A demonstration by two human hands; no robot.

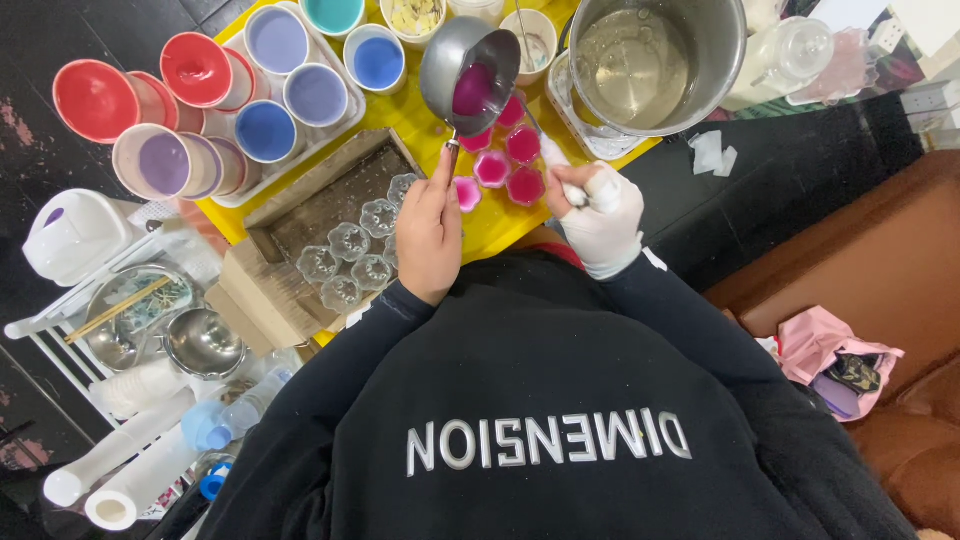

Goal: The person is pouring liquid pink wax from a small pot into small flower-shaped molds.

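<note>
The left hand (430,232) grips the handle of a small metal saucepan (468,72) holding pink liquid, tilted over flower-shaped moulds (507,160) of pink liquid on the yellow surface (415,118). The white-gloved right hand (603,215) is closed on a thin metal stirrer (532,118) beside the moulds. Empty clear moulds (350,255) lie by a cardboard tray (300,215).

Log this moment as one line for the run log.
left hand: holds ladle of pink liquid | right hand: gloved, grips stick | pink moulds: filled | table: yellow
</note>
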